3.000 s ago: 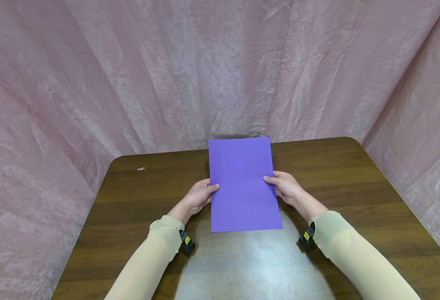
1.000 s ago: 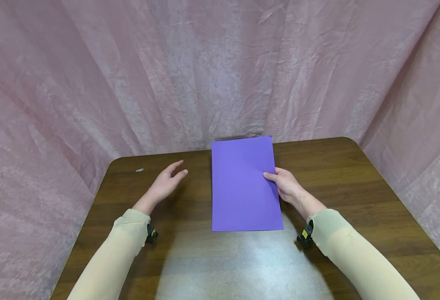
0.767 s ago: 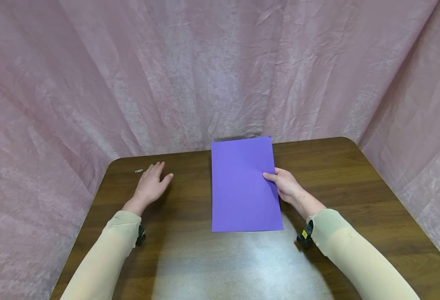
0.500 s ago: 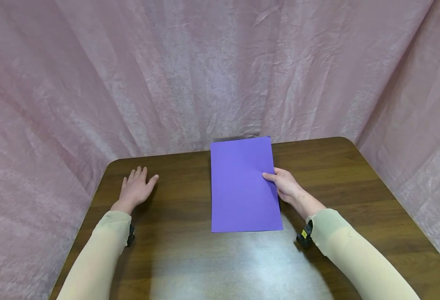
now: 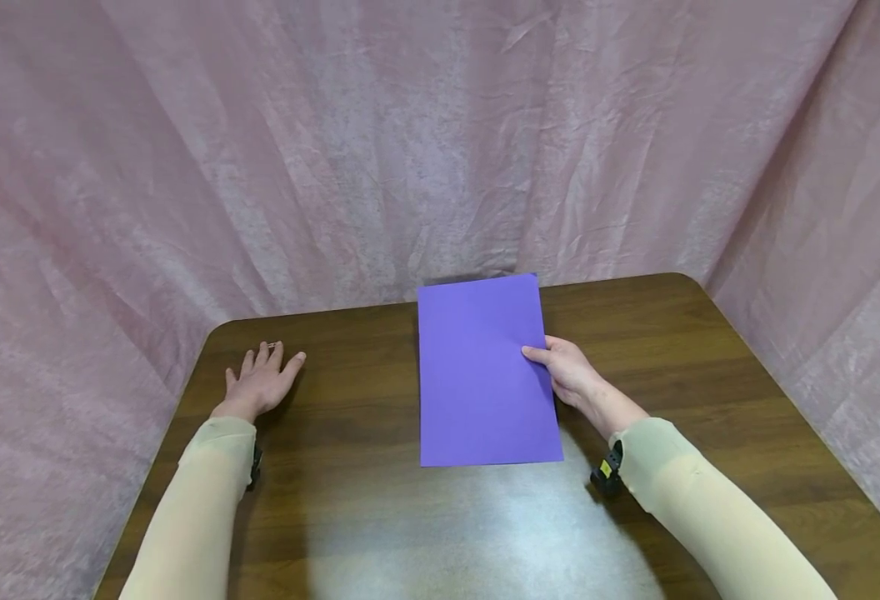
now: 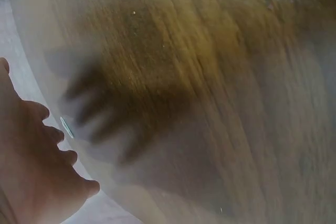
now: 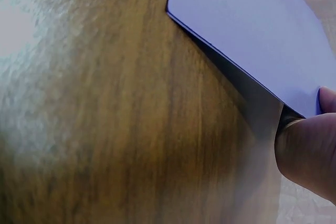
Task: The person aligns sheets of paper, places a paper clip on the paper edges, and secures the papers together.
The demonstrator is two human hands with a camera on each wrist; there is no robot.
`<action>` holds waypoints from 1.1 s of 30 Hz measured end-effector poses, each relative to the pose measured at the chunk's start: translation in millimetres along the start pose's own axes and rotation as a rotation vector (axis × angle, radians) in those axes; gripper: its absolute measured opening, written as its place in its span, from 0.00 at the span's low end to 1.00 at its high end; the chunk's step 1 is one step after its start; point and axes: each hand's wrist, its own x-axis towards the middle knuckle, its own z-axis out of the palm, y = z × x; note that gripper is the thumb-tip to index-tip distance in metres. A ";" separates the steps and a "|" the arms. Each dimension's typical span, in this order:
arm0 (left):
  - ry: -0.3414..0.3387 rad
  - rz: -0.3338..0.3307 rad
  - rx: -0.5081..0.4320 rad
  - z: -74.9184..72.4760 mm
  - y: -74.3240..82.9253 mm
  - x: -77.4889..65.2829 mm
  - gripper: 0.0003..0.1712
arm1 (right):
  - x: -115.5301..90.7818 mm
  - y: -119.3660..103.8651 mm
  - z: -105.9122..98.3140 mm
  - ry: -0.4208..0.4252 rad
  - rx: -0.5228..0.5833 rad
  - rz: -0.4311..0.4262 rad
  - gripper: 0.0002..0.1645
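Note:
A purple sheet of paper is held slightly raised at the middle of the table. My right hand pinches its right edge, the thumb lying on top and the other fingers behind. In the right wrist view the sheet slants above the wood, with part of the hand at its edge. My left hand reaches out palm down at the far left, fingers spread and holding nothing. Just past its fingertips is a small paper clip, partly covered; the left wrist view shows the clip near the fingers.
The brown wooden table has rounded far corners. A pink velvet curtain hangs directly behind its far edge and along the sides. Bright glare lies on the near middle of the tabletop.
Three seconds ago both hands held the paper. The left hand has let go and moved left, up to the paper clip. The right hand keeps its grip, nearly still.

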 end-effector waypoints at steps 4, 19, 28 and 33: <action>-0.014 -0.002 -0.002 0.3 3.4 2.4 0.56 | 0.0 1.2 -1.2 0.015 -0.003 0.000 0.27; -0.010 -0.005 0.013 1.9 5.9 11.6 0.57 | 0.7 3.2 -4.0 0.016 0.004 -0.005 0.27; -0.020 0.004 0.013 -1.9 6.2 11.2 0.58 | 0.3 3.4 -1.5 0.015 0.002 -0.004 0.27; -0.028 0.019 0.017 -3.4 8.8 11.4 0.58 | -0.5 2.7 -1.8 0.018 -0.002 -0.012 0.28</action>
